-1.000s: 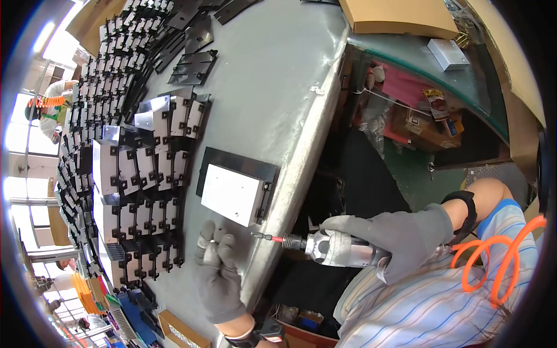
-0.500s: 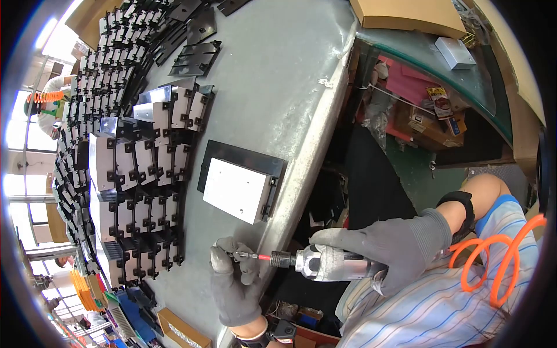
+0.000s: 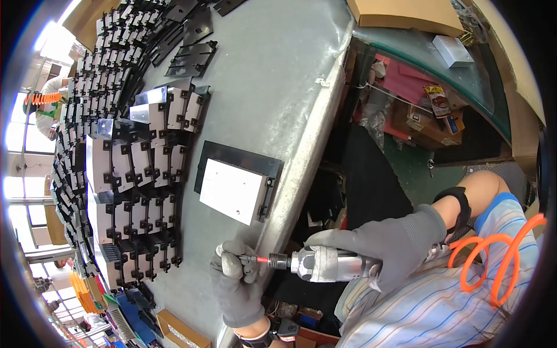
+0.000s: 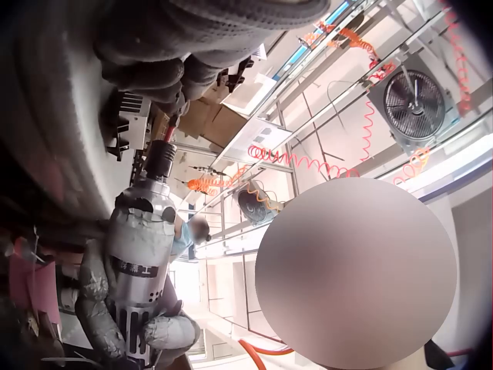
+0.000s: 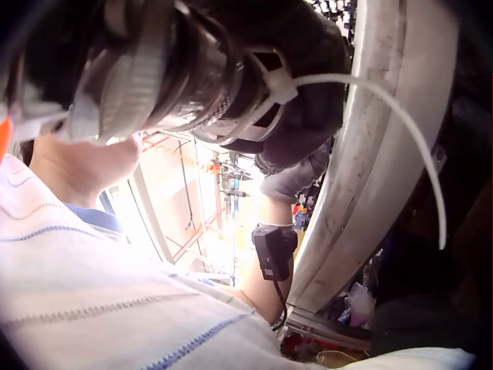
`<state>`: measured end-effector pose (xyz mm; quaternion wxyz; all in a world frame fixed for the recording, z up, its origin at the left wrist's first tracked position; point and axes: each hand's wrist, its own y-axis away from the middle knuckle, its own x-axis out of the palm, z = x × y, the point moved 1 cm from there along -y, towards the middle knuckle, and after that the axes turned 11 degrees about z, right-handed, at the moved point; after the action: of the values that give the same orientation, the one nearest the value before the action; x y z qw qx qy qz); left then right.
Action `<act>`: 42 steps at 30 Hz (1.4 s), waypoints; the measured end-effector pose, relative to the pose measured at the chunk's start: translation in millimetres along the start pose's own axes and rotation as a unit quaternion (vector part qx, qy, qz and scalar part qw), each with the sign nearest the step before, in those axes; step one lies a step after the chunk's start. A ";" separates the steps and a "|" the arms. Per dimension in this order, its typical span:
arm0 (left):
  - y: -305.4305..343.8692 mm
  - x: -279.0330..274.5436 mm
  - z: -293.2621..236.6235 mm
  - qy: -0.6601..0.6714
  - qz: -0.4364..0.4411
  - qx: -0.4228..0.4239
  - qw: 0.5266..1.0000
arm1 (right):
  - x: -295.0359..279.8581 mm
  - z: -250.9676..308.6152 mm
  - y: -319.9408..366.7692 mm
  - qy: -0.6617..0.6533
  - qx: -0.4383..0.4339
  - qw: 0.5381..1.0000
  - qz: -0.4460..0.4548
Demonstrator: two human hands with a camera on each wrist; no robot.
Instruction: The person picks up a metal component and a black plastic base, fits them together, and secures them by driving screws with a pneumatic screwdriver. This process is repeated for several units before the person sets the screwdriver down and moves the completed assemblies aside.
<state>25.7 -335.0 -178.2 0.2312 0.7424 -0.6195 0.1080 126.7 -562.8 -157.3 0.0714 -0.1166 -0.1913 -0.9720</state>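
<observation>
My gloved right hand (image 3: 397, 246) grips a silver pneumatic screwdriver (image 3: 322, 265), level, with its red-banded bit (image 3: 262, 260) pointing left. At the bit's tip, my gloved left hand (image 3: 239, 293) pinches what looks like a small screw, mostly hidden by the fingertips. The left wrist view shows the driver's body (image 4: 142, 239) below those fingers, with right-hand fingers (image 4: 173, 331) wrapped around it. Beyond the left hand, a white metal box (image 3: 232, 188) lies on a black plate (image 3: 246, 153) near the table edge. The right wrist view shows a white cable tie (image 5: 370, 85) on the driver.
Rows of white-and-black assembled units (image 3: 133, 168) are stacked along the left of the grey table (image 3: 261, 69). Several black plates (image 3: 191, 58) lie beyond them. An orange coiled hose (image 3: 505, 267) hangs by my right arm. A cardboard box (image 3: 406, 14) stands at the upper right.
The left hand has moved right and slightly down to the bit's tip. The right hand has brought the screwdriver leftward to meet it. The white box and plate stay on the table.
</observation>
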 end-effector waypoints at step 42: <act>-75.4 9.0 -24.8 -0.662 -0.151 0.059 0.732 | 9.0 -11.4 14.1 0.013 0.081 0.984 -0.159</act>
<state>103.8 -321.5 -168.5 -0.2683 0.7220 -0.4878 -0.4109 118.3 -581.0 -160.2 -0.0720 -0.0663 -0.2847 -0.9536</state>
